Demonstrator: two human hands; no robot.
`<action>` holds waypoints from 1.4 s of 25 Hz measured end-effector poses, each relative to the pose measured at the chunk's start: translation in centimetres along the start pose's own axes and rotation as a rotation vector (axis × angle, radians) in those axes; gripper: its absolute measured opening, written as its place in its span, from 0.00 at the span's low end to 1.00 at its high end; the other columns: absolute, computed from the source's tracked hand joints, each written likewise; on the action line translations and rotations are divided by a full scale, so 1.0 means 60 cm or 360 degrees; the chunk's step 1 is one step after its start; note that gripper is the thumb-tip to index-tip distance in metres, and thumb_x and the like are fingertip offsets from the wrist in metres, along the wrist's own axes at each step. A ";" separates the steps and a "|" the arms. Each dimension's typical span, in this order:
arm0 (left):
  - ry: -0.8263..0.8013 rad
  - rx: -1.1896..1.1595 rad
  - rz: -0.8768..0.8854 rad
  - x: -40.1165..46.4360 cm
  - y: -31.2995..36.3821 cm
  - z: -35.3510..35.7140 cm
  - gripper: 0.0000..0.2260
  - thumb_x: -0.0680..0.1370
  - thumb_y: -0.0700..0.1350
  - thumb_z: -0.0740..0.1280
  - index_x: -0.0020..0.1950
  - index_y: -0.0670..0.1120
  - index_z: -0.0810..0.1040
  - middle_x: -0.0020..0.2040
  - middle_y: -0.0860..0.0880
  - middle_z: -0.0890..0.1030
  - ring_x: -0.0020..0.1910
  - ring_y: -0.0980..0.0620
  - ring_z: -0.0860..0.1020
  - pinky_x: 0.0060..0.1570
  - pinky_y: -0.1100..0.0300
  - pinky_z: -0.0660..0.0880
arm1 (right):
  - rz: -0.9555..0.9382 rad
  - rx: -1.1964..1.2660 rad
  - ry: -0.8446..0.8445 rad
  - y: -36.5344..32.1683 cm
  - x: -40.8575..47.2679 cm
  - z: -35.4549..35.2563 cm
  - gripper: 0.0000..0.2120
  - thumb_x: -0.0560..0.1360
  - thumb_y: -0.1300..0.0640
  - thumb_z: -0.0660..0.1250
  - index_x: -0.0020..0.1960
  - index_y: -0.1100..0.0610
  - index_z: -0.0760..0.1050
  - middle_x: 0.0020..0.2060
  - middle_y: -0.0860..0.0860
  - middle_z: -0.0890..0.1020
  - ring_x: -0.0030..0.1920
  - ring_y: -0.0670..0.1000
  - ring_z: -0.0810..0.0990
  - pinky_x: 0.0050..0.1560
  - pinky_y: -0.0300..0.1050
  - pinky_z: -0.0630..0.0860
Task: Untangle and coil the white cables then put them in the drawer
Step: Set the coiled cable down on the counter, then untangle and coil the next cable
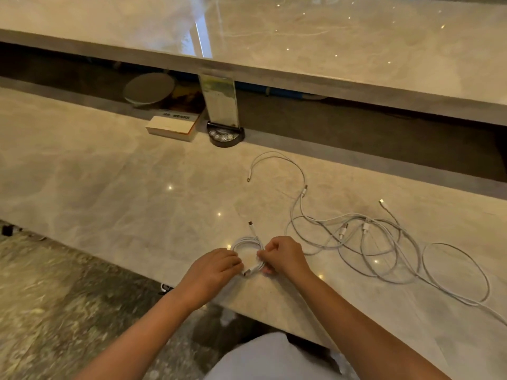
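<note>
Both hands grasp one coiled cable (247, 246) at the worktop's (109, 174) near edge.
Left hand (216, 267) and right hand (285, 256) pinch opposite sides; the tangled cables (384, 242) lie just right.

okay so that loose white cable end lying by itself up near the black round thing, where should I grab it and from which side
Pinch the cable just behind its plug, coming from above. That end lies flat on the marble counter, apart from the tangle, so lifting there should let you draw the length out. Both hands are busy: left hand and right hand grip the coiled cable.
</note>
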State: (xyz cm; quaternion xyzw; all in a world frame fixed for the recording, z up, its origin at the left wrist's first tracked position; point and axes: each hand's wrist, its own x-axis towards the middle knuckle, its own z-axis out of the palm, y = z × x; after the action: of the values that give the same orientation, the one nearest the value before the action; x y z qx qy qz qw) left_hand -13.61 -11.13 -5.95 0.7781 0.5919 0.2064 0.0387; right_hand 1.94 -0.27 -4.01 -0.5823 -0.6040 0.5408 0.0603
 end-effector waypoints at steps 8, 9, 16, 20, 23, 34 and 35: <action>-0.0576 0.0210 0.0177 -0.038 -0.051 -0.001 0.22 0.82 0.55 0.50 0.73 0.48 0.64 0.71 0.47 0.69 0.71 0.50 0.66 0.69 0.52 0.62 | -0.1504 -0.1361 0.0693 0.068 -0.013 0.011 0.14 0.69 0.55 0.72 0.53 0.56 0.77 0.49 0.53 0.81 0.44 0.55 0.80 0.34 0.44 0.73; -0.0582 0.0206 0.0201 -0.036 -0.052 -0.002 0.22 0.82 0.56 0.50 0.73 0.48 0.63 0.72 0.47 0.68 0.72 0.49 0.65 0.68 0.51 0.60 | -0.1677 -0.1427 0.0698 0.081 -0.009 0.010 0.14 0.69 0.56 0.71 0.55 0.56 0.77 0.52 0.54 0.81 0.50 0.56 0.80 0.40 0.46 0.76; -0.0047 0.0015 0.0178 0.046 0.001 -0.015 0.15 0.79 0.43 0.58 0.58 0.39 0.79 0.54 0.42 0.82 0.52 0.44 0.80 0.52 0.53 0.77 | -0.1618 -0.1250 0.0685 0.123 -0.021 -0.028 0.14 0.74 0.57 0.64 0.59 0.56 0.76 0.60 0.55 0.79 0.61 0.55 0.75 0.62 0.52 0.70; 0.0051 -0.0063 0.0154 0.142 0.072 0.017 0.12 0.74 0.40 0.63 0.52 0.40 0.81 0.45 0.44 0.83 0.43 0.45 0.81 0.43 0.54 0.77 | -0.1267 -0.1170 0.1027 0.154 -0.014 -0.136 0.17 0.66 0.64 0.72 0.55 0.58 0.78 0.54 0.56 0.81 0.56 0.59 0.77 0.57 0.53 0.72; -0.0116 -0.0033 0.0124 0.202 0.122 0.071 0.10 0.71 0.43 0.63 0.46 0.42 0.82 0.41 0.46 0.83 0.39 0.46 0.80 0.38 0.56 0.76 | -0.1041 -0.1351 0.1015 0.178 -0.010 -0.189 0.17 0.63 0.64 0.74 0.51 0.56 0.80 0.51 0.55 0.82 0.55 0.60 0.78 0.53 0.52 0.74; 0.0022 -0.0313 0.0032 0.266 0.185 0.102 0.07 0.72 0.44 0.67 0.41 0.43 0.84 0.39 0.48 0.80 0.35 0.52 0.78 0.32 0.63 0.73 | -0.0968 -0.0815 0.0810 0.195 -0.010 -0.261 0.04 0.68 0.61 0.67 0.42 0.55 0.76 0.39 0.50 0.79 0.45 0.52 0.75 0.47 0.43 0.67; 0.0078 -0.0444 -0.0005 0.273 0.196 0.089 0.07 0.73 0.44 0.67 0.43 0.43 0.84 0.41 0.49 0.80 0.37 0.55 0.77 0.35 0.64 0.73 | -0.0957 -0.0642 0.0825 0.192 -0.011 -0.271 0.03 0.69 0.61 0.66 0.42 0.56 0.77 0.40 0.50 0.80 0.46 0.51 0.75 0.48 0.41 0.68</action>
State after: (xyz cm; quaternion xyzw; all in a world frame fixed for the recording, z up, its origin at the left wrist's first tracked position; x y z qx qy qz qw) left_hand 2.50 1.75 -2.73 0.7589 0.5596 0.3057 0.1325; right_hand 20.92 5.64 -5.35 -0.4973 -0.8048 0.2068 0.2494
